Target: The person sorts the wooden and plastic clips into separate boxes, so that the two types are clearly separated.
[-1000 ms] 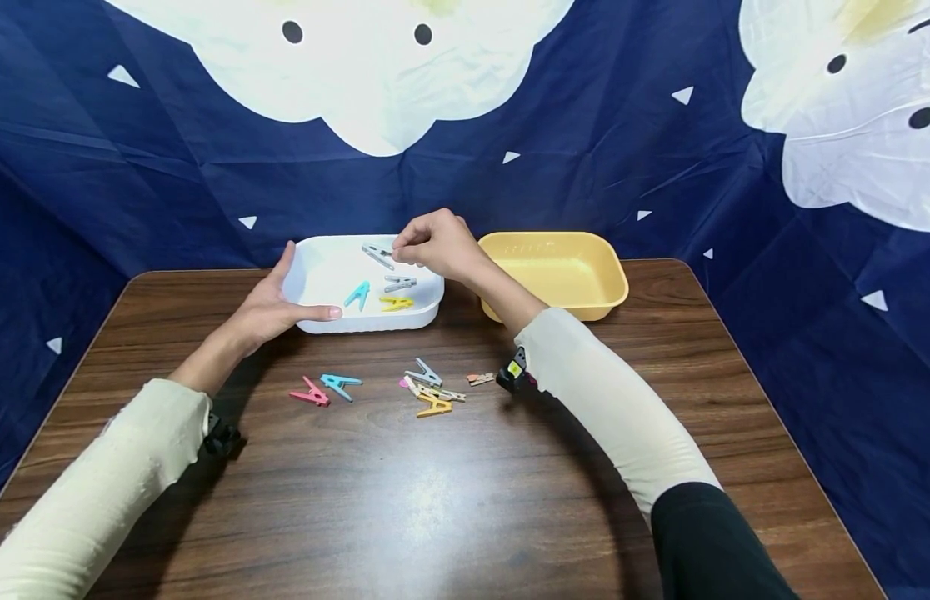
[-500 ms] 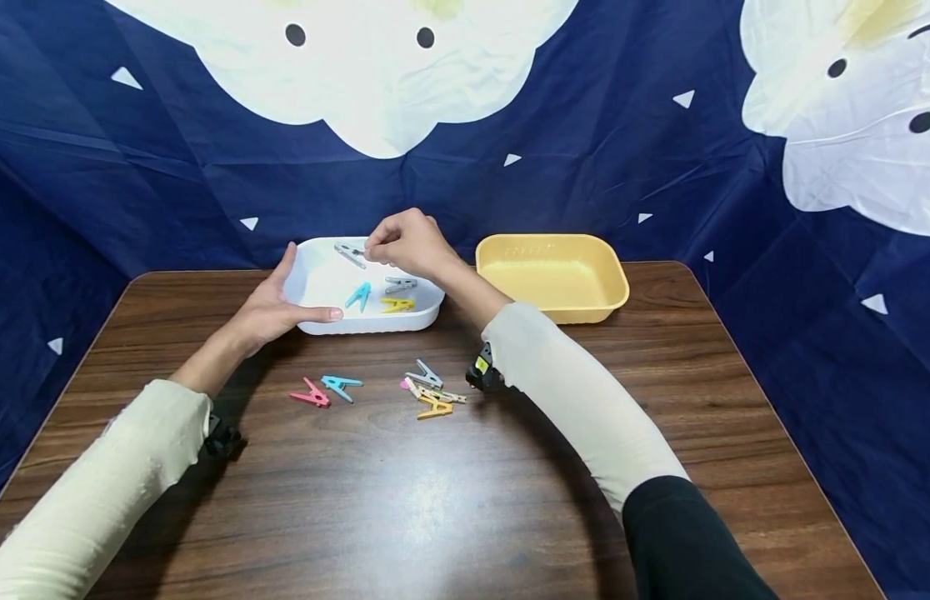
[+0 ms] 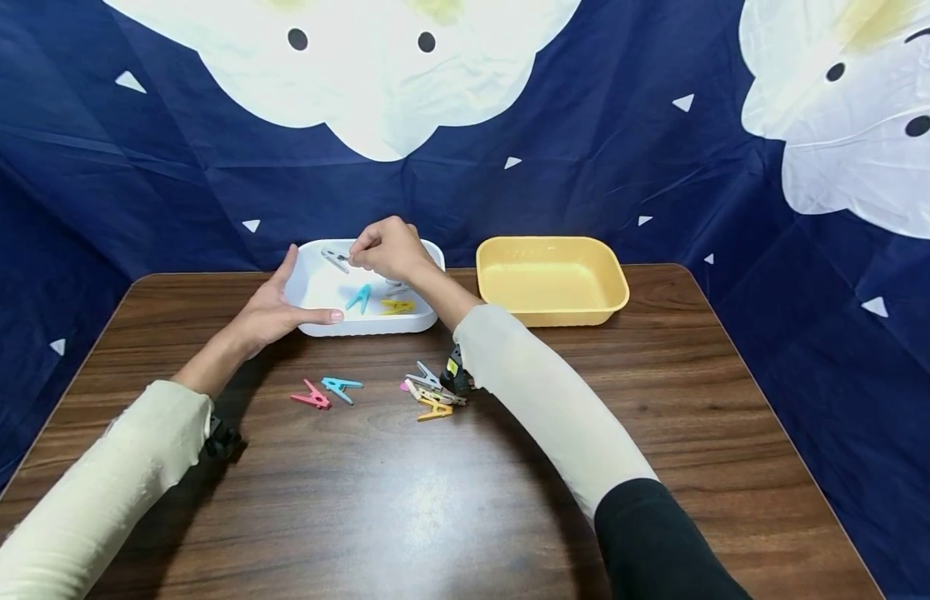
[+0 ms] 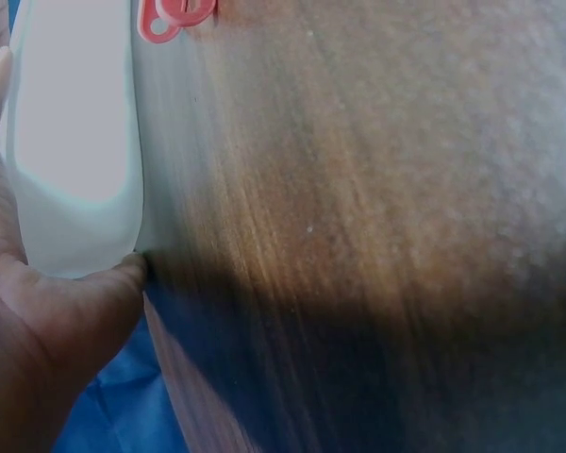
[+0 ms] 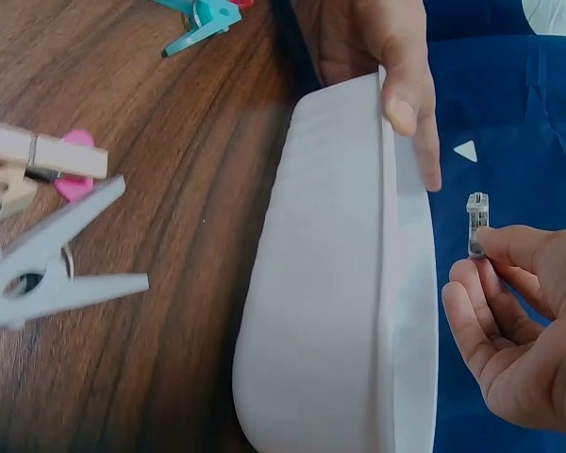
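My left hand (image 3: 267,312) grips the left end of a white plastic tray (image 3: 366,328), thumb at the near rim and fingers at the far side. Over the tray, my right hand (image 3: 396,250) pinches a grey clothespin (image 3: 335,260) between thumb and fingertips; the right wrist view shows this clothespin (image 5: 477,223) held above the rim. Inside the tray lie a light-blue clothespin (image 3: 359,297), a yellow clothespin (image 3: 397,307) and another grey clothespin (image 3: 398,291), partly hidden by the right hand.
To the right stands a yellow tray (image 3: 553,317). On the wooden table (image 3: 300,500) lie a pink clothespin (image 3: 312,396), a blue clothespin (image 3: 341,387), and a mixed cluster including an orange clothespin (image 3: 435,409). A dark blue cloth (image 3: 345,196) hangs behind.
My right hand has moved left across the white tray with the grey clothespin in its pinch. The left hand keeps its grip on the tray.
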The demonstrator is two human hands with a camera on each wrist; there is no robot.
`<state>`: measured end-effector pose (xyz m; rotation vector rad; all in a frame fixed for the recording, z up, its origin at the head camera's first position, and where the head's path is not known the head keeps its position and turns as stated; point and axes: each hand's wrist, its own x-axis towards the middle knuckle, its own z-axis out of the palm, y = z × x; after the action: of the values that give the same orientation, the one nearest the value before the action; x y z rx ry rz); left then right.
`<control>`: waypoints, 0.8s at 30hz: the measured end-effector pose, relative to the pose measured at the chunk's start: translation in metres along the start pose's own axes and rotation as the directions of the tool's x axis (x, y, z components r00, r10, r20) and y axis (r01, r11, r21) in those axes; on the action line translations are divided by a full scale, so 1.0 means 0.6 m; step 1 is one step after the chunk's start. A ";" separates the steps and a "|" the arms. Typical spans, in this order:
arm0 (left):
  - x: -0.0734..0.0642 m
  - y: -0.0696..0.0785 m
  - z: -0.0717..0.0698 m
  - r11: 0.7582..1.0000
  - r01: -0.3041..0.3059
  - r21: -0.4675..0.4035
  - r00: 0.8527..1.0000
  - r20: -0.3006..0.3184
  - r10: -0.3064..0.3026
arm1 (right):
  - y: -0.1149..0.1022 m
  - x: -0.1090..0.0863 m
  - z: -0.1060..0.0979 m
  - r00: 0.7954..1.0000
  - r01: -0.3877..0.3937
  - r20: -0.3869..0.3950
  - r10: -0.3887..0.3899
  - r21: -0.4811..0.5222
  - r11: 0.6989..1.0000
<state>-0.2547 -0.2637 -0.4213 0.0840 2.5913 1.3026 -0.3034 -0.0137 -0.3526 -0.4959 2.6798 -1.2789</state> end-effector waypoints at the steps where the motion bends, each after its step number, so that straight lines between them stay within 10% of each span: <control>1: 0.000 0.000 0.000 1.000 -0.002 -0.002 1.000 0.001 0.002 | 0.001 0.003 0.003 1.000 -0.004 -0.001 0.004 0.004 1.000; 24: 0.002 0.000 0.000 1.000 -0.002 -0.001 1.000 0.003 0.002 | 0.069 0.085 0.055 0.989 -0.142 0.039 0.143 -0.024 0.990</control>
<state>-0.2559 -0.2637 -0.4214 0.0889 2.5885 1.3030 -0.3529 -0.0310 -0.4043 -0.3227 2.6441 -1.1903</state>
